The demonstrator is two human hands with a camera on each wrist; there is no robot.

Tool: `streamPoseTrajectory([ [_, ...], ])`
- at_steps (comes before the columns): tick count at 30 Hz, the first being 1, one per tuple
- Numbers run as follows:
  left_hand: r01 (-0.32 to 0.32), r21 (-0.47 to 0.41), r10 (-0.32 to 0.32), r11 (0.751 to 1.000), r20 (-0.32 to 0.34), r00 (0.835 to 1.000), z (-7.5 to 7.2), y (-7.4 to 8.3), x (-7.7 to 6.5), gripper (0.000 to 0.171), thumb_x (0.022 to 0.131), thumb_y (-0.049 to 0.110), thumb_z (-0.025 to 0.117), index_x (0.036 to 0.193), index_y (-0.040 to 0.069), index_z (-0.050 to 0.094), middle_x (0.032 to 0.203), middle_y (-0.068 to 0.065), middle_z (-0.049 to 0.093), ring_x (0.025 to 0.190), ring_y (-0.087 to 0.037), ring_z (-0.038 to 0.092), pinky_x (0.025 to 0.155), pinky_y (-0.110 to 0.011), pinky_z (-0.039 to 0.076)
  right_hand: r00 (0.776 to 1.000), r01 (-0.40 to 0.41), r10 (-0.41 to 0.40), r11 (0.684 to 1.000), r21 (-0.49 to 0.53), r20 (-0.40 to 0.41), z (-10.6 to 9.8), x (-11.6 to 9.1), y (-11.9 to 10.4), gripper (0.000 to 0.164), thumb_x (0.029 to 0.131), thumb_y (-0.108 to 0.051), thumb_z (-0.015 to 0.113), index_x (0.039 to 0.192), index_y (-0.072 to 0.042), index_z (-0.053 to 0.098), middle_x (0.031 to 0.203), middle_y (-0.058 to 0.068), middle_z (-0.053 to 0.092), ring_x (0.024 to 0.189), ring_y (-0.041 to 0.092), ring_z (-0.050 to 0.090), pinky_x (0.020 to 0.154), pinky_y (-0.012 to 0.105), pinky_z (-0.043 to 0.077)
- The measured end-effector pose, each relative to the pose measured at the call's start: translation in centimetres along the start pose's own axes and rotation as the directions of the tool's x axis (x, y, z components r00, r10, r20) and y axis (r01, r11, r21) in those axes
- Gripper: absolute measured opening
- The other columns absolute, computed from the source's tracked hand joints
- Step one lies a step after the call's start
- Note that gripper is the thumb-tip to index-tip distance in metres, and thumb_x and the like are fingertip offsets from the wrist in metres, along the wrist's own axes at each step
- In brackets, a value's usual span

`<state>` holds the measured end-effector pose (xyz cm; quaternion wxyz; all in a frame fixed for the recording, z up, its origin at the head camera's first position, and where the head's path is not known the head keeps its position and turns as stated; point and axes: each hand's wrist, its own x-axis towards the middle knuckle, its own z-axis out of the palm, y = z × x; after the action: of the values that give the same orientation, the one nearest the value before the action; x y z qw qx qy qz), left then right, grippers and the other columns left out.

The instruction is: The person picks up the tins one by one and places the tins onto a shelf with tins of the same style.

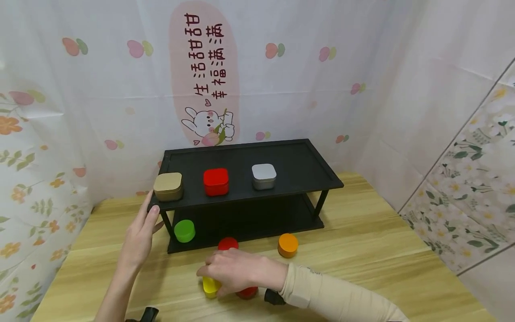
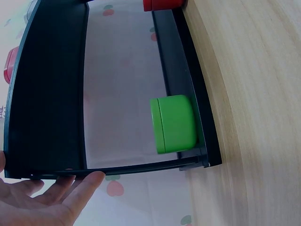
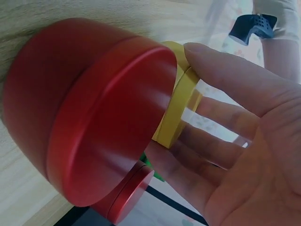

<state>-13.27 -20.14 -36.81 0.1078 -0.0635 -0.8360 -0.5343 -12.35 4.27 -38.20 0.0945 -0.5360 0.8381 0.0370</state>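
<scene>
Grip, right hand (image 1: 233, 269): pinching one yellow lidded tin (image 3: 171, 110), thumb on one side, fingers on the opposite side. Location of tin: in front of the rack, low over the table (image 1: 181, 270); whether its base touches the wood cannot be told. Handling: a firm, even pinch on opposing sides, bearing below the lid seam, should prevent the lid shifting; a level lift is advisable.

Adjacent: one round red tin (image 1: 247, 293), just beside the grip and partly behind it in the head view. Caution: side clearance is slight, so a straight upward path would be safer than a sweep.

Grip, left hand (image 1: 138, 235): fingers extended, touching the near left corner of the black two-tier rack (image 1: 299, 161). Light steadying pressure suits; one tan tin (image 1: 168, 187) sits close by on that corner.

Rack, upper tier, continuing right: one red square tin (image 1: 216, 182); one silver tin (image 1: 263, 176).

Rack, lower tier: one green tin (image 1: 184, 231), left end. At its front edge: one smaller-looking red tin (image 1: 228, 243), partly hidden.

Table, right of these: one orange round tin (image 1: 288, 245).
</scene>
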Motion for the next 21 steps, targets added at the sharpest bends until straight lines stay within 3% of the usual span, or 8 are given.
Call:
streamPoseTrajectory([
  [3, 0.008, 0.008, -0.008, 1.000, -0.003, 1.000, 0.0, 0.1, 0.0, 0.057, 0.113, 0.041, 0.031, 0.166, 0.033, 0.012, 0.173, -0.009, 0.020, 0.150, -0.044, 0.037, 0.094, -0.004, 0.050, 1.000, -0.002, 0.002, 1.000, 0.015, -0.019, -0.2, 0.0, 0.0, 0.055, 0.085, -0.036, 0.086, 0.135, -0.024, 0.065, 0.114, -0.009, 0.069, 0.086, -0.001, 0.054, 0.070, 0.008, 0.042],
  [6, 0.009, 0.017, -0.009, 1.000, -0.005, 1.000, -0.1, 0.0, -0.1, 0.057, 0.113, 0.042, 0.030, 0.166, 0.032, 0.012, 0.172, -0.009, 0.020, 0.151, -0.043, 0.037, 0.103, -0.024, 0.055, 0.999, 0.000, 0.003, 0.999, 0.043, -0.050, -0.5, 0.0, 0.0, 0.055, 0.086, -0.035, 0.085, 0.135, -0.022, 0.066, 0.116, -0.007, 0.070, 0.088, 0.001, 0.055, 0.070, 0.007, 0.043],
  [9, 0.006, 0.019, -0.006, 1.000, -0.005, 1.000, 0.1, 0.0, 0.0, 0.057, 0.113, 0.041, 0.029, 0.167, 0.031, 0.012, 0.172, -0.009, 0.020, 0.150, -0.043, 0.037, 0.107, -0.045, 0.051, 0.997, -0.004, 0.008, 0.998, 0.060, -0.077, -0.9, -0.4, 0.2, 0.055, 0.087, -0.035, 0.083, 0.137, -0.022, 0.065, 0.121, -0.006, 0.069, 0.095, 0.004, 0.057, 0.074, 0.007, 0.045],
  [11, 0.005, 0.013, -0.005, 1.000, -0.006, 1.000, 0.2, 0.1, 0.0, 0.058, 0.113, 0.041, 0.029, 0.167, 0.029, 0.011, 0.172, -0.010, 0.020, 0.150, -0.043, 0.037, 0.107, -0.050, 0.047, 0.996, -0.001, 0.008, 0.998, 0.069, -0.094, -1.3, -0.5, 0.4, 0.054, 0.088, -0.034, 0.082, 0.138, -0.022, 0.064, 0.125, -0.006, 0.068, 0.101, 0.005, 0.058, 0.077, 0.007, 0.047],
  [21, 0.020, 0.020, -0.020, 1.000, -0.005, 1.000, 0.0, 0.1, 0.0, 0.058, 0.113, 0.042, 0.029, 0.167, 0.028, 0.011, 0.173, -0.010, 0.018, 0.151, -0.044, 0.036, 0.104, -0.026, 0.054, 0.987, -0.007, 0.025, 0.994, 0.113, -0.158, -3.6, -1.6, 0.6, 0.052, 0.090, -0.036, 0.080, 0.138, -0.029, 0.063, 0.123, -0.008, 0.066, 0.106, 0.005, 0.056, 0.073, 0.005, 0.044],
])
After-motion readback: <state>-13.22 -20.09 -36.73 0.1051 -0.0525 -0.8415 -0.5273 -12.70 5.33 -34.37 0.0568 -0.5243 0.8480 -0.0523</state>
